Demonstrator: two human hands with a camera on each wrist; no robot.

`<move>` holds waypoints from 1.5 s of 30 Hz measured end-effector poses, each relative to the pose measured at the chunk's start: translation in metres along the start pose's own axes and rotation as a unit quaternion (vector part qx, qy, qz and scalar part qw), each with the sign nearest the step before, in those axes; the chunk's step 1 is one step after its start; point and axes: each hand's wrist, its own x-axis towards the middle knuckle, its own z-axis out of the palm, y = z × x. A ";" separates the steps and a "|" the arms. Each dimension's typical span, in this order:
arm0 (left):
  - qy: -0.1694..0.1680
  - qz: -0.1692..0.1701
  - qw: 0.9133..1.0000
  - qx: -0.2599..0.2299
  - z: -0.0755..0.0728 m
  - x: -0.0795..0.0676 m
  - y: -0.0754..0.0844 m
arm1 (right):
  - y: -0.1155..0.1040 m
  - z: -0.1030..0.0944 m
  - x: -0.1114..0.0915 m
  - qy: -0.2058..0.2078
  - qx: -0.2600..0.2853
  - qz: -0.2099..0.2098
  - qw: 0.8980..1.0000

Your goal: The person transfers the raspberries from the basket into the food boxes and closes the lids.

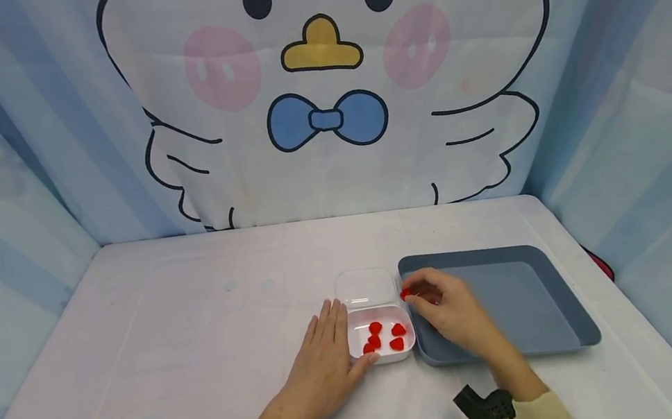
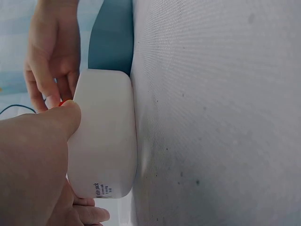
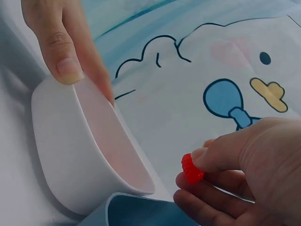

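Observation:
A small white box (image 1: 408,349) holds several red pieces (image 1: 375,328). Its clear lid (image 1: 366,288) lies folded back behind it. Along the box's left side my left hand (image 1: 323,365) rests with straight fingers, its thumb touching the front rim. My right hand (image 1: 455,310) pinches a red raspberry-shaped piece (image 3: 192,168) between thumb and fingers, above the left edge of a blue-grey tray (image 1: 511,303). In the left wrist view, small print shows on the box's outer wall (image 2: 106,136); my left thumb partly hides the red piece there.
The tray stands against the box's right side. White cloth (image 1: 171,355) covers the table. A curtain (image 1: 332,175) with a cartoon bird hangs behind, and blue-striped curtains (image 1: 651,164) hang at both sides.

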 end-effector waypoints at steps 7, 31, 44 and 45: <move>0.012 0.006 1.000 0.004 0.000 -0.001 0.000 | -0.006 0.008 -0.001 -0.022 0.021 -0.018 0.999; 0.016 0.014 1.000 0.005 0.000 -0.001 -0.003 | -0.010 0.021 -0.002 -0.086 0.010 -0.032 0.996; 0.003 0.004 1.000 0.006 0.000 0.001 -0.002 | -0.008 0.011 0.000 -0.047 0.027 0.004 0.999; 0.001 0.002 1.000 0.005 0.001 0.001 -0.001 | -0.007 0.010 0.000 -0.044 0.028 0.009 0.999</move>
